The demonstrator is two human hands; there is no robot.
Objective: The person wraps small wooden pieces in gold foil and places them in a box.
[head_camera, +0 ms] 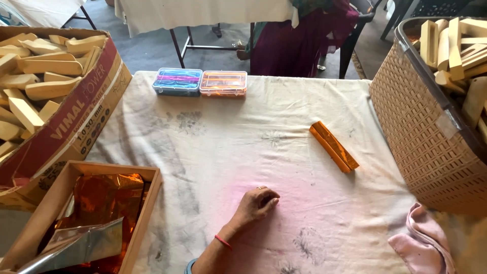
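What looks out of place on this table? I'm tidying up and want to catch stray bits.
One orange foil-wrapped block lies alone and askew on the stained white cloth, away from the boxes. A pink rag sits crumpled at the near right corner. The left hand rests empty on the cloth.

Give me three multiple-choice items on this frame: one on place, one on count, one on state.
1. Where does the orange foil-wrapped bar lie?
A. in the basket
B. on the cloth, right of the hand
C. in the wooden tray

2. How many clear plastic boxes sit at the far edge of the table?
A. two
B. four
C. none

3. How is the hand on the cloth?
A. gripping the bar
B. flat with fingers spread
C. loosely curled, holding nothing

Key: 1 B, the bar rests alone on the white cloth. 2 A, one holds blue and pink strips, the other orange. 3 C, the fingers are bent on bare cloth.
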